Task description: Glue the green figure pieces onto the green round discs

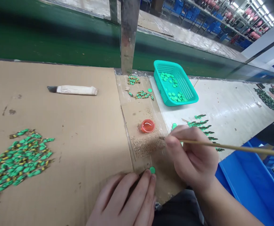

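Far left on my brown cardboard (92, 125) lies a loose heap of glossy green pieces (21, 161) banded in black and yellow. Beyond it rests a blade (51, 89) with a dark edge and a pale, wrapped handle. Next comes my left hand (132, 204), fingers close together, fingertips touching the edge of a flat, round green disc (152, 170) just ahead of them; whether my thumb pinches it I cannot tell. Past the disc are coarse brown grains (144, 147), then a small red cup (148, 126) of clear reddish liquid. Farther right, a turquoise basket (191, 91) of perforated plastic holds more discs. My right hand (195, 160) pinches a thin tan stick (235, 148), its dark tip near the grains, the disc lying to its lower left. Rightmost, slender dark-and-green pieces (204, 127) sit in a row on the smooth white desk (231, 103).
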Tool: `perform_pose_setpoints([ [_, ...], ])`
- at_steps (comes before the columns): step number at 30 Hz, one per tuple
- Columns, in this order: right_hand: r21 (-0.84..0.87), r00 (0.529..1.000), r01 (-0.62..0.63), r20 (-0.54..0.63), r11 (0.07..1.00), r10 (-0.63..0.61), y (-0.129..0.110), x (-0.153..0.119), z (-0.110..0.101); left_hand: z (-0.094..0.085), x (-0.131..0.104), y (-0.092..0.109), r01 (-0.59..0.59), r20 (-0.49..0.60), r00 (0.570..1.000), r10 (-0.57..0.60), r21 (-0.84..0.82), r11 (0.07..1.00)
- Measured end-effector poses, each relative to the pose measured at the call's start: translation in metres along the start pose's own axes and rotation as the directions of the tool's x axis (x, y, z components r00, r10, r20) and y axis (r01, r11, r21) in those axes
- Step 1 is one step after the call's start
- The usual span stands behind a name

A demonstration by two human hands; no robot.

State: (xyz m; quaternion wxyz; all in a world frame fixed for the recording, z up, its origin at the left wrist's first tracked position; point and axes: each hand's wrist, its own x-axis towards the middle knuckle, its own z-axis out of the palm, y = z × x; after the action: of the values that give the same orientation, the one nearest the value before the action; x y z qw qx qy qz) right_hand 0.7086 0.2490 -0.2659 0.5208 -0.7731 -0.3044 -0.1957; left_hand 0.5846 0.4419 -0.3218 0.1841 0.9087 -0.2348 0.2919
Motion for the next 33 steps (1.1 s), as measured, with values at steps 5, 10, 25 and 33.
perform_pose_setpoints([
  [5, 0.057, 0.992, -0.099, 0.08, 0.993, 0.094, -0.013, -0.053, -0.005, -0.002, -0.001, 0.002, -0.012, 0.032, 0.999, 0.012, -0.018, 1.0],
  [10, 0.058, 0.989, -0.108, 0.11, 0.992, 0.102, -0.014, -0.067, -0.005, -0.01, 0.001, 0.003, -0.056, 0.111, 0.992, 0.057, -0.018, 0.998],
  [25, 0.049, 0.981, -0.097, 0.173, 0.994, 0.088, -0.012, -0.063, -0.003, -0.018, 0.005, -0.001, -0.115, 0.191, 0.975, 0.11, 0.017, 0.993],
  [33, 0.079, 0.986, -0.105, 0.137, 0.991, 0.093, -0.012, -0.066, -0.005, -0.016, 0.006, 0.001, -0.101, 0.174, 0.98, 0.101, -0.008, 0.995],
])
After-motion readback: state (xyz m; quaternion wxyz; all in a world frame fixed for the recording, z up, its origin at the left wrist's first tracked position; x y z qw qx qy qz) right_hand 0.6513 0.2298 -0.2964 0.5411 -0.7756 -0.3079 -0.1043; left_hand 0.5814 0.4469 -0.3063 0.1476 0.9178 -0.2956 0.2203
